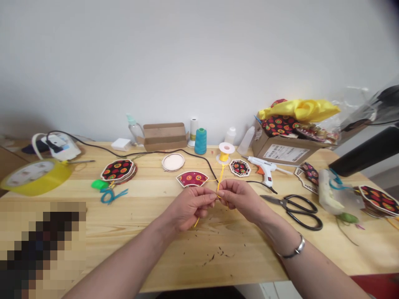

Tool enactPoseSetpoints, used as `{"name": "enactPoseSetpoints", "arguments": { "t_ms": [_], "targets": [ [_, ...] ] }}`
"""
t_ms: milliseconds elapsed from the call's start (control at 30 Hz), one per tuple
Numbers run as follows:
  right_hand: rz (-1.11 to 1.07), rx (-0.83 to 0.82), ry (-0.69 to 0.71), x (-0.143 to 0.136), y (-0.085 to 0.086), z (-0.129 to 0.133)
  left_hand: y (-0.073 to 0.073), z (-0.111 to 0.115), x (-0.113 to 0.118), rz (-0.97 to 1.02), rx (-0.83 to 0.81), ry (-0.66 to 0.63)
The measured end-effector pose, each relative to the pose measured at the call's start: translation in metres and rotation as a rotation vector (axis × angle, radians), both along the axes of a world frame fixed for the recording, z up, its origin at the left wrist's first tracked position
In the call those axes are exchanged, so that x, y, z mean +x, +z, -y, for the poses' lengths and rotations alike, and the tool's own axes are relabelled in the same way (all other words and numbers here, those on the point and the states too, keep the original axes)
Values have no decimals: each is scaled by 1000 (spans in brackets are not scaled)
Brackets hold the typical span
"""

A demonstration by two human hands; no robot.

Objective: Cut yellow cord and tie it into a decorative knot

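2 hands pinching yellow cord (220,179), left hand (190,207), right hand (240,199), above table (174,253)

Head-worn view, down over table (174,257)

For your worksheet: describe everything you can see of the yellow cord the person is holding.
The yellow cord is thin, bright and looks like twisted thread. It runs from a small spool standing on the wooden table down to the left hand and right hand, both pinching it; a loose end hangs below the left hand.

Two spools (200,141) — perhaps three
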State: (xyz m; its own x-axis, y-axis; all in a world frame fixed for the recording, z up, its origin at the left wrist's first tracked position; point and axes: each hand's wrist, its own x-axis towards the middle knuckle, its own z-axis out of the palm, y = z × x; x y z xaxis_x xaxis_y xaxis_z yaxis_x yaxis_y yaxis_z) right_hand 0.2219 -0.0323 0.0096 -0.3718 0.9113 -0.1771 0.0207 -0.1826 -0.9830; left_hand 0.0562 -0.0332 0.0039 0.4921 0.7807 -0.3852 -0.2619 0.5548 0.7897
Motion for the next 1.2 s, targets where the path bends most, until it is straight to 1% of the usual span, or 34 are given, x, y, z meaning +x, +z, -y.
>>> {"name": "enactPoseSetpoints", "arguments": {
  "t_ms": [200, 500, 733, 900, 1100, 1200],
  "targets": [
    [6, 9, -4, 0, -1, 0, 1, 0, 2, -56, 19, 35],
    [29, 18, 4, 1, -2, 0, -1, -1, -1, -123, 72, 28],
    [50, 35, -28, -1, 2, 1, -1, 1, 0, -201, 115, 60],
    [35, 20, -38, -1, 3, 1, -2, 1, 0, -186, 128, 28],
    [33, 51, -14, 0, 0, 1, -2, 1, 0, -188, 149, 47],
    [34, 39, -18, 0, 0, 1, -1, 1, 0, -206, 152, 51]
  ]
}}
